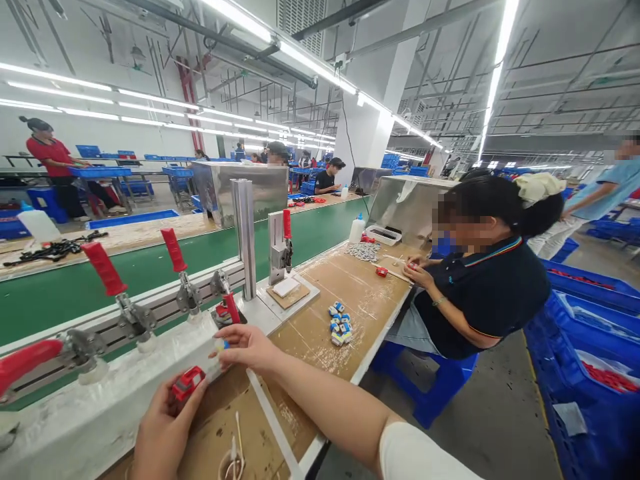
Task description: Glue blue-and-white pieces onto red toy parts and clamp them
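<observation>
My left hand [167,413] is closed around a small red toy car [189,383], held above the near part of the bench. Just to its right, my right hand [245,348] pinches a small blue-and-yellow piece [221,345], partly hidden by the fingers. Behind my right hand stands a toggle clamp with a red handle [231,308], and a dark and red part shows under it. Farther along the bench lies a cluster of small blue, white and yellow pieces [341,324].
More red-handled toggle clamps [173,250] line the metal rail at left. A clamp press [280,250] stands beyond my hands. Cotton swabs [239,433] stand in a small cup up front. At right a co-worker [480,287] sits handling a red part, near blue crates [595,333].
</observation>
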Motion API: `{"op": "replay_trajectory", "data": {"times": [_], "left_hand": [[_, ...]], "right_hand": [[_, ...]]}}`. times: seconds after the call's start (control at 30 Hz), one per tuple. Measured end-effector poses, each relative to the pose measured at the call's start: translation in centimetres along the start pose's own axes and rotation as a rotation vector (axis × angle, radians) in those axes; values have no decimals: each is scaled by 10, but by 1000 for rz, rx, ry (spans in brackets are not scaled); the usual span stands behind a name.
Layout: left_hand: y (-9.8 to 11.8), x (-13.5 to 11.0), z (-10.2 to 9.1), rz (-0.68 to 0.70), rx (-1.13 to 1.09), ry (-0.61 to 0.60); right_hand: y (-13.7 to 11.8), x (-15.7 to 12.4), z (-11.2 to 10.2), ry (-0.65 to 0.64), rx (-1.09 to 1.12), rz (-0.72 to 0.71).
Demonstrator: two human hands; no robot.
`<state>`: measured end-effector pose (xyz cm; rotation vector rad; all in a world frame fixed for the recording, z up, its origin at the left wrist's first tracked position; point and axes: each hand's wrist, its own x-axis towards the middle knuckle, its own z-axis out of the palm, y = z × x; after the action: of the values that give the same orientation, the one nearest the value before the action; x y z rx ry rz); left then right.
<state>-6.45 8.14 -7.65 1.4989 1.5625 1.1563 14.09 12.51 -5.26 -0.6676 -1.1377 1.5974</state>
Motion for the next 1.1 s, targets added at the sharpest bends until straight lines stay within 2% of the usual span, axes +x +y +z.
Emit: {"op": "replay_trajectory", "data": {"times": [0.1,0.2,0.3,0.4,0.57,0.73,0.87,0.97,1.1], "left_hand": [[9,-9,-1,-16,-14,3],[18,-20,0,94,-81,13],[15,-20,5,29,-231,-57],[8,-19,9,-31,-410,-64],[6,-21,10,-2,-511,-105],[6,-21,9,-3,-514,-137],[8,-22,8,24,-491,-143],[10,-22,8,39,-510,-146],[10,-22,8,-75,-636,-293]], "right_hand": [[9,-5,-12,63,-19,-11],[16,-11,-17,119,-46,-30],[21,-10,-19,82,46,-47],[22,-12,-17,30,94,-17],[21,-20,-14,31,-28,-1],[17,-24,-14,74,-214,-85],[15,-26,-13,65,-268,-121],[14,-27,-12,46,-293,-201],[9,-28,-12,9,-408,-346]]}}
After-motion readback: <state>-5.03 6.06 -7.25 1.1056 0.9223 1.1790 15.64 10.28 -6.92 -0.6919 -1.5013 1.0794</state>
